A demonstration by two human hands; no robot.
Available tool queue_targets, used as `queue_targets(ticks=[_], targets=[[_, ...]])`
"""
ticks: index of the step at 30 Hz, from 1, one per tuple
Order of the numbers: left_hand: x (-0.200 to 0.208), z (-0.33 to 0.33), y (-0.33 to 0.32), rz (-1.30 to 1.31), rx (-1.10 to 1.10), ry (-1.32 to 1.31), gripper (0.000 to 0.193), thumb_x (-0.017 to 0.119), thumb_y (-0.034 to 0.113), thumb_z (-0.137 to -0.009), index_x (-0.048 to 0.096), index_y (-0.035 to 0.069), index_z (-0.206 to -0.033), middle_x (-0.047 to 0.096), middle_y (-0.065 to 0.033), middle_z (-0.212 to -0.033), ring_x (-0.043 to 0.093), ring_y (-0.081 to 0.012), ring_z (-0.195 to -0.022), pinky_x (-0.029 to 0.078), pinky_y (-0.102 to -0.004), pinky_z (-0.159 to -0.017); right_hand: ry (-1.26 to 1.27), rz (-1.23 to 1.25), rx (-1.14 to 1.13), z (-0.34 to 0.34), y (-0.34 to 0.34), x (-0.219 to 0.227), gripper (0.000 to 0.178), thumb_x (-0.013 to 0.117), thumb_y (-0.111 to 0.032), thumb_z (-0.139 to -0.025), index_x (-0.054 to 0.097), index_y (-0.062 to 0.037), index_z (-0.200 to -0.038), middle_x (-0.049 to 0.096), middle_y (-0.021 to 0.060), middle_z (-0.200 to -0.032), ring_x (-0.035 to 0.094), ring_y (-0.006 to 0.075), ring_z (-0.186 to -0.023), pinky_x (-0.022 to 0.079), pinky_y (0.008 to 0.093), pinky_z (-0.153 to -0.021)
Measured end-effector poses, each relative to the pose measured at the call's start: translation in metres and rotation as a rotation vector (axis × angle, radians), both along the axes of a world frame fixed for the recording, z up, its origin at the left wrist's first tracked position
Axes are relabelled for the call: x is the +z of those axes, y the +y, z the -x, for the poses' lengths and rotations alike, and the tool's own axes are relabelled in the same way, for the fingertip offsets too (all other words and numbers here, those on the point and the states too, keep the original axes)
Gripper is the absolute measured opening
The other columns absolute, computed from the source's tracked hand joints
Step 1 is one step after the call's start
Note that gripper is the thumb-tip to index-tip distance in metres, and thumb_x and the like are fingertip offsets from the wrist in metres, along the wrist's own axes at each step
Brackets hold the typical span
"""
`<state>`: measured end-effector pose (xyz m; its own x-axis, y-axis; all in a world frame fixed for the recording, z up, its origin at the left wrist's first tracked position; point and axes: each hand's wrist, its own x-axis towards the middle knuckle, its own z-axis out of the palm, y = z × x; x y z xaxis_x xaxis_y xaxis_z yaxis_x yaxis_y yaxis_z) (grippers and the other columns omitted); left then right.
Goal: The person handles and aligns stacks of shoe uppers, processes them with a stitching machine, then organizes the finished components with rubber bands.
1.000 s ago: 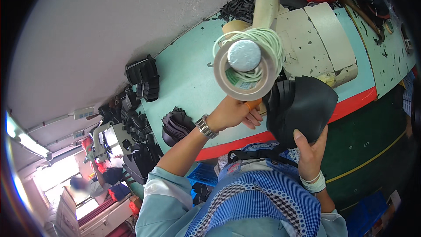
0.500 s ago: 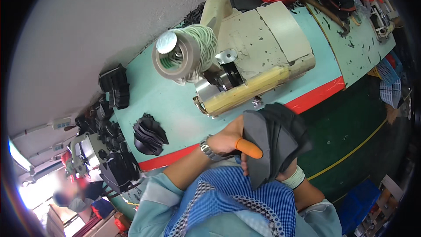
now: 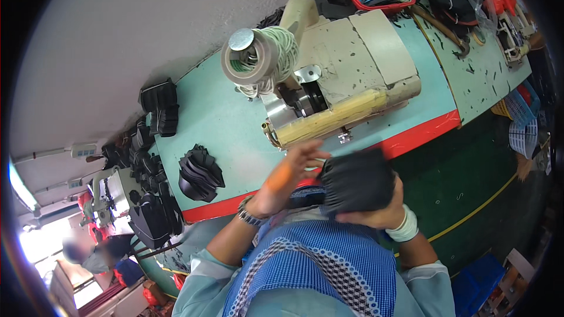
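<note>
The right hand (image 3: 376, 214) is closed around a black piece (image 3: 357, 181), fingers wrapped under its lower edge so the piece stands up in front of the chest, just short of the table's red edge (image 3: 423, 135). Motion blur softens its outline, so its exact shape is unclear, but it looks broad and rounded, its width running roughly left to right. The left hand (image 3: 288, 179) is open, fingers spread and raised, touching or nearly touching the left edge of the piece; an orange thing (image 3: 281, 176) shows on or against one finger, too blurred to tell which. So the piece lies to the right of the left hand and directly in the right hand's hold, with the right hand the nearer of the two.

Straight beyond both hands, across the red edge, sits the sewing machine (image 3: 346, 64), its yellowed front bar (image 3: 329, 120) running slantwise, low on the left and rising to the right. A thread cone (image 3: 258, 58) stands at its left end. Farther left on the teal table (image 3: 229, 135) lies a stack of black pieces (image 3: 200, 173), well apart from the hands.
</note>
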<state>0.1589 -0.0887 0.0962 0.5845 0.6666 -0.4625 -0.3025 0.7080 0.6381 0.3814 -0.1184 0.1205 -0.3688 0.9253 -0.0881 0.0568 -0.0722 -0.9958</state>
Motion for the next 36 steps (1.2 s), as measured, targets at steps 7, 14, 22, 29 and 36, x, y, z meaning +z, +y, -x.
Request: queue_targets(ticks=[7, 14, 22, 29, 36], targets=[[0.02, -0.004, 0.0, -0.293, 0.309, 0.033, 0.121, 0.08, 0.055, -0.058, 0.011, 0.01, -0.147, 0.04, -0.0244, -0.134, 0.048, -0.0362, -0.116, 0.042, -0.0445, -0.094, 0.645, 0.605, 0.267, 0.043, -0.003, -0.027, 0.086, 0.066, -0.035, -0.079, 0.02, 0.0054, -0.14, 0.041, 0.016, -0.134, 0.04, 0.0217, -0.125, 0.034, 0.0342, -0.103], [0.009, 0.024, 0.0, -0.637, 0.179, 0.11, 0.083, 0.088, 0.034, -0.054, 0.056, 0.0, -0.122, 0.045, -0.0231, -0.132, 0.045, -0.0322, -0.123, 0.033, -0.0417, -0.104, 0.696, 0.822, 0.42, 0.048, 0.009, -0.014, 0.071, 0.062, -0.024, -0.083, 0.027, 0.0045, -0.138, 0.044, 0.0154, -0.13, 0.043, 0.0227, -0.122, 0.034, 0.0354, -0.103], [0.013, 0.038, 0.017, -0.449, 0.19, -0.163, 0.058, 0.084, 0.024, -0.061, 0.064, 0.003, -0.111, 0.047, -0.0261, -0.128, 0.054, -0.0341, -0.112, 0.043, -0.0438, -0.095, 0.861, 1.018, 0.35, 0.068, 0.01, -0.023, 0.07, 0.054, -0.015, -0.077, 0.026, 0.0037, -0.138, 0.043, 0.0163, -0.132, 0.045, 0.0231, -0.122, 0.036, 0.0349, -0.103], [0.0, 0.049, 0.016, -0.38, 0.401, -0.163, 0.058, 0.078, 0.024, -0.069, 0.059, 0.003, -0.119, 0.047, -0.0261, -0.129, 0.052, -0.0344, -0.115, 0.043, -0.0455, -0.096, 0.837, 1.071, 0.261, 0.064, 0.015, -0.011, 0.062, 0.049, -0.02, -0.081, 0.032, 0.0052, -0.135, 0.046, 0.0174, -0.13, 0.048, 0.0244, -0.119, 0.036, 0.0352, -0.102], [0.031, 0.058, 0.046, -0.221, 0.083, 0.153, 0.06, 0.076, 0.023, -0.073, 0.051, -0.003, -0.121, 0.056, -0.0171, -0.116, 0.058, -0.0233, -0.103, 0.047, -0.0323, -0.087, -0.055, 0.291, -0.002, 0.071, 0.012, -0.014, 0.047, 0.055, -0.019, -0.089, 0.044, 0.007, -0.126, 0.058, 0.0157, -0.113, 0.057, 0.0188, -0.103, 0.044, 0.0303, -0.089]])
